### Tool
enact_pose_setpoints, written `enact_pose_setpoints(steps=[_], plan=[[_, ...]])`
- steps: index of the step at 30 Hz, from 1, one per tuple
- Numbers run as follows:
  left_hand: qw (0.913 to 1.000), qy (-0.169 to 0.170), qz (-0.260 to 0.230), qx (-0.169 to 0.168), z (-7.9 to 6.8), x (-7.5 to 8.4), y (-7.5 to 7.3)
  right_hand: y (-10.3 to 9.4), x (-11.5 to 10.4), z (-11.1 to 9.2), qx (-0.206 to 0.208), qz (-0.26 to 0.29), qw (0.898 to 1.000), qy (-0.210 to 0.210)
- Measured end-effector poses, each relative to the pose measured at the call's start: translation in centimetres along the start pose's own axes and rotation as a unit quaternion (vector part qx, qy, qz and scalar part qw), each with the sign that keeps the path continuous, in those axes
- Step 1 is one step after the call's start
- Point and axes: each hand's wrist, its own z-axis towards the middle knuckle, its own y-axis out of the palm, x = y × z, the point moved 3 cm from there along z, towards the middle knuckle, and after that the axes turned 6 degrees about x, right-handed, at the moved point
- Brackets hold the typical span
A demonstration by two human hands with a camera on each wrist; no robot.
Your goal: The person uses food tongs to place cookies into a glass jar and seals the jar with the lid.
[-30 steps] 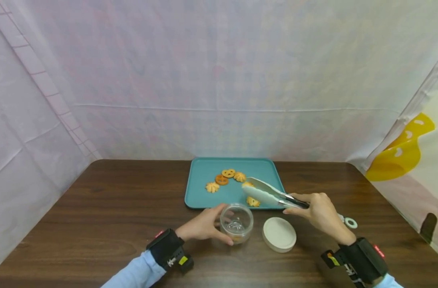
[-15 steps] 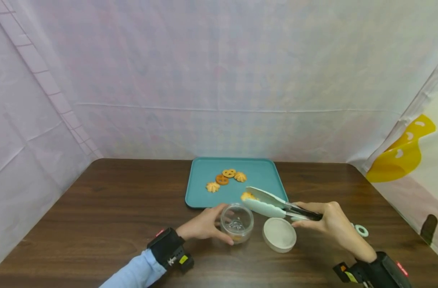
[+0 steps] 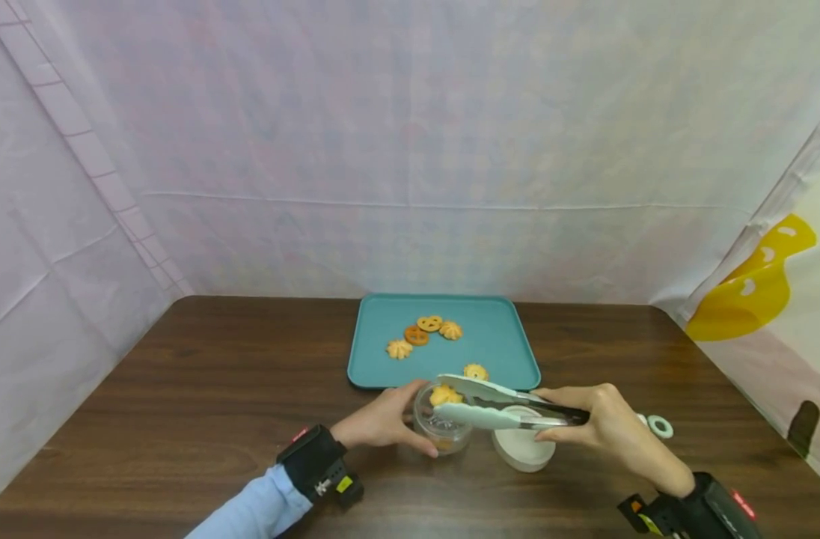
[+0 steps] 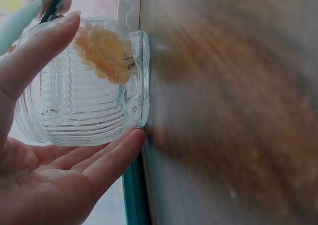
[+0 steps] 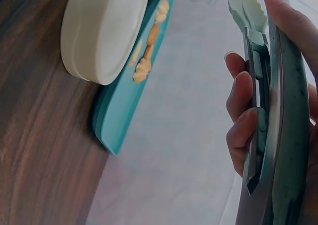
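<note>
My left hand steadies a ribbed clear glass jar on the table, thumb on one side and fingers on the other. One golden cookie shows low inside the jar in the left wrist view. My right hand grips metal tongs with mint-green heads, its fingers and thumb around the arms. Between the tong heads is a flower-shaped cookie, over the jar's mouth in the head view. A round white lid lies right of the jar, partly covered by the tongs.
Behind the jar lies a teal tray. It bears two pretzel-shaped cookies and several flower-shaped cookies, one near its front edge. A pale fabric wall rises behind the dark wooden table.
The tongs have picked up a cookie from the tray's front right and carried it toward me and left, over the jar. My left hand and the jar have stayed in place.
</note>
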Motion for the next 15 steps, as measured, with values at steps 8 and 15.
enact_pose_setpoints(steps=[8,15], plan=[[1.0000,-0.001,0.005,0.000,-0.03,0.07,-0.05,0.49,0.11,-0.15,-0.021,-0.027,0.999,0.014],[1.0000,0.003,0.003,0.000,-0.10,0.12,-0.05,0.61,-0.07,0.09,-0.009,-0.048,0.999,-0.004]])
